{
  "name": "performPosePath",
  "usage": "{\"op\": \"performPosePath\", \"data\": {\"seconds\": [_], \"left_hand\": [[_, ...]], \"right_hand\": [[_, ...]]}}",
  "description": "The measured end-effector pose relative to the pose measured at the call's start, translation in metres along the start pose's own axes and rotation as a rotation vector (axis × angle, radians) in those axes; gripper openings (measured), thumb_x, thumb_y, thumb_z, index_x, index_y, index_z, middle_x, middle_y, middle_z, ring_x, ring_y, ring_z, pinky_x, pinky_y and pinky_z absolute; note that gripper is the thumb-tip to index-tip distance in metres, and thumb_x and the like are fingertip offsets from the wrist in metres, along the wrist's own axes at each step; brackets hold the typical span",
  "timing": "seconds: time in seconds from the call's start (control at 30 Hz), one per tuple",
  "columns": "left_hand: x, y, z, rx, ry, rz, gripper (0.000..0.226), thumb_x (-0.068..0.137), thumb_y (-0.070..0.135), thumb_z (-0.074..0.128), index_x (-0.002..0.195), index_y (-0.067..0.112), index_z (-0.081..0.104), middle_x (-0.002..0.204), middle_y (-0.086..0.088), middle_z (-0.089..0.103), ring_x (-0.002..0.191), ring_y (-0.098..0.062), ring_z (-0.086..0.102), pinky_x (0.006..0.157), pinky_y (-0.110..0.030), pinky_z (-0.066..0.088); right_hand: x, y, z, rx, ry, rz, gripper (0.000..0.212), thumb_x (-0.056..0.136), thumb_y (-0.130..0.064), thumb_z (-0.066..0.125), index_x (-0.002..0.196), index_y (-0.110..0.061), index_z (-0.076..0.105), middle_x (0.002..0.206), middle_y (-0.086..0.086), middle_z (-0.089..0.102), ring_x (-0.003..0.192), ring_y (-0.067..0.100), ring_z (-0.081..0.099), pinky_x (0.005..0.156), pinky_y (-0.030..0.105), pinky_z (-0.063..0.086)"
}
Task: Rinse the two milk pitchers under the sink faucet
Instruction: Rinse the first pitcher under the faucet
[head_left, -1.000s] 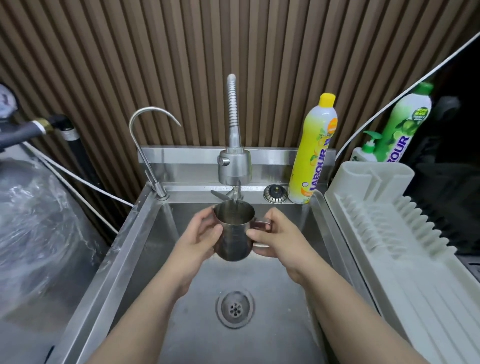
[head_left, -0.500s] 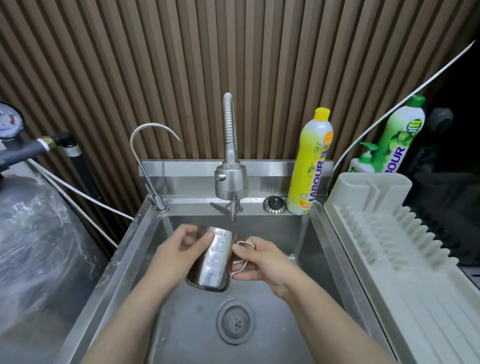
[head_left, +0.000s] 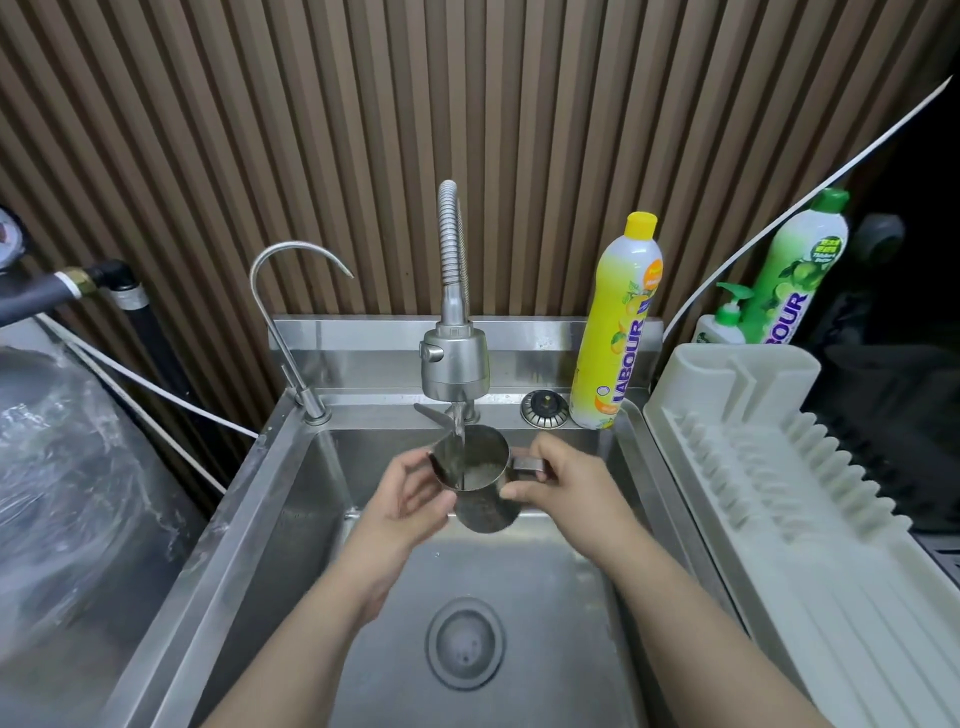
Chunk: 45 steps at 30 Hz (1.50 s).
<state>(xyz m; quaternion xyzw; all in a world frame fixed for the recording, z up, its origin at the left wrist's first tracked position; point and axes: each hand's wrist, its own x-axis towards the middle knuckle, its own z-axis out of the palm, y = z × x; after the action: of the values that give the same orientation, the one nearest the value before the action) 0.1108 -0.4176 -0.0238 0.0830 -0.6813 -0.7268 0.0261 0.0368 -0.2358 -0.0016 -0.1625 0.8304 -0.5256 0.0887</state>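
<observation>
A stainless sink (head_left: 244, 519) sits against a brown slatted wall (head_left: 363, 130), a white drying rack (head_left: 779, 467) to its right. Two dish-soap bottles — one yellow (head_left: 618, 322), one green (head_left: 800, 270) — plus a small pump bottle (head_left: 722, 322) stand behind. One milk pitcher (head_left: 480, 488) shows, upright over the basin under the faucet (head_left: 455, 364), water streaming in — the left hand (head_left: 410, 499) wraps its body, the right hand (head_left: 566, 483) grips its handle.

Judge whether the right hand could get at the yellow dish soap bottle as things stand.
Probably yes, once it lets go: the right hand grips the pitcher handle, and nothing stands between it and the yellow bottle.
</observation>
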Motion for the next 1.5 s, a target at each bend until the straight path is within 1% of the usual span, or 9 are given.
{"op": "performPosePath", "data": {"seconds": [0.07, 0.33, 0.57, 0.77, 0.87, 1.07, 1.17, 1.3, 1.5], "left_hand": [[0.005, 0.011, -0.01, 0.131, -0.001, 0.103, 0.047, 0.072, 0.017, 0.069, 0.114, 0.034, 0.057, 0.123, 0.009, 0.064, 0.122, -0.008, 0.054, 0.106, -0.04, 0.041], [0.011, 0.056, -0.035, 0.534, 0.05, 0.235, 0.045, 0.052, 0.058, 0.069, 0.096, 0.051, 0.061, 0.105, 0.012, 0.066, 0.094, -0.001, 0.062, 0.091, -0.026, 0.047], [-0.004, 0.024, -0.028, 0.151, 0.105, -0.083, 0.042, 0.062, 0.043, 0.081, 0.084, 0.016, 0.057, 0.065, 0.001, 0.062, 0.061, -0.016, 0.056, 0.068, -0.032, 0.046], [-0.016, -0.007, -0.006, -0.008, -0.036, -0.188, 0.046, 0.071, 0.028, 0.073, 0.107, 0.009, 0.052, 0.092, -0.004, 0.071, 0.085, -0.017, 0.069, 0.076, -0.031, 0.053], [-0.009, -0.01, 0.004, -0.006, -0.049, -0.11, 0.044, 0.068, 0.019, 0.074, 0.105, 0.015, 0.051, 0.098, 0.006, 0.071, 0.09, -0.009, 0.065, 0.082, -0.03, 0.051], [0.015, 0.011, -0.006, 0.122, 0.006, 0.14, 0.057, 0.065, 0.0, 0.078, 0.105, 0.033, 0.054, 0.113, 0.01, 0.063, 0.107, 0.006, 0.057, 0.09, -0.018, 0.044], [0.022, 0.036, -0.021, 0.338, -0.041, 0.241, 0.058, 0.06, 0.024, 0.079, 0.104, 0.053, 0.056, 0.113, 0.029, 0.063, 0.116, 0.009, 0.052, 0.098, -0.026, 0.04], [0.019, 0.066, -0.031, 0.59, -0.038, 0.299, 0.054, 0.054, 0.044, 0.074, 0.099, 0.064, 0.052, 0.109, 0.034, 0.061, 0.111, 0.01, 0.053, 0.098, -0.016, 0.036], [0.011, 0.073, -0.035, 0.63, 0.134, 0.247, 0.043, 0.058, 0.028, 0.087, 0.088, 0.041, 0.059, 0.091, 0.013, 0.064, 0.075, 0.003, 0.058, 0.075, -0.01, 0.044]], "right_hand": [[-0.003, 0.012, 0.018, 0.233, 0.024, -0.009, 0.037, 0.074, -0.007, 0.072, 0.065, -0.016, 0.037, 0.101, -0.011, 0.071, 0.076, 0.001, 0.059, 0.076, 0.027, 0.048], [-0.001, 0.015, 0.061, 0.802, -0.157, 0.115, 0.033, 0.087, -0.007, 0.059, 0.07, -0.019, 0.033, 0.073, -0.002, 0.057, 0.078, 0.014, 0.064, 0.09, 0.037, 0.054], [0.009, -0.009, 0.018, 0.352, -0.288, 0.167, 0.036, 0.081, -0.013, 0.069, 0.065, -0.02, 0.038, 0.056, -0.002, 0.057, 0.051, 0.013, 0.059, 0.057, 0.025, 0.051], [0.011, -0.035, -0.014, -0.392, -0.248, 0.009, 0.04, 0.069, -0.032, 0.077, 0.063, -0.02, 0.039, 0.065, -0.002, 0.052, 0.063, 0.019, 0.047, 0.062, 0.032, 0.038], [0.004, -0.033, -0.02, -0.466, -0.169, -0.058, 0.038, 0.072, -0.027, 0.075, 0.063, -0.023, 0.039, 0.071, -0.004, 0.056, 0.071, 0.019, 0.049, 0.06, 0.032, 0.038], [-0.001, -0.006, -0.002, 0.035, 0.037, -0.114, 0.04, 0.074, -0.009, 0.073, 0.078, -0.045, 0.059, 0.105, -0.028, 0.065, 0.082, 0.004, 0.059, 0.078, 0.021, 0.046], [0.0, 0.003, 0.027, 0.295, 0.132, -0.089, 0.024, 0.075, -0.004, 0.071, 0.08, -0.025, 0.062, 0.113, -0.017, 0.068, 0.076, 0.0, 0.053, 0.075, 0.021, 0.041], [0.003, 0.007, 0.057, 0.649, 0.069, -0.038, 0.034, 0.071, -0.004, 0.068, 0.061, -0.022, 0.041, 0.059, -0.017, 0.054, 0.061, 0.003, 0.041, 0.06, 0.019, 0.034], [0.002, 0.011, 0.063, 0.78, -0.149, 0.019, 0.034, 0.071, -0.01, 0.069, 0.062, -0.021, 0.038, 0.065, 0.001, 0.051, 0.071, 0.022, 0.056, 0.082, 0.045, 0.048]]}}
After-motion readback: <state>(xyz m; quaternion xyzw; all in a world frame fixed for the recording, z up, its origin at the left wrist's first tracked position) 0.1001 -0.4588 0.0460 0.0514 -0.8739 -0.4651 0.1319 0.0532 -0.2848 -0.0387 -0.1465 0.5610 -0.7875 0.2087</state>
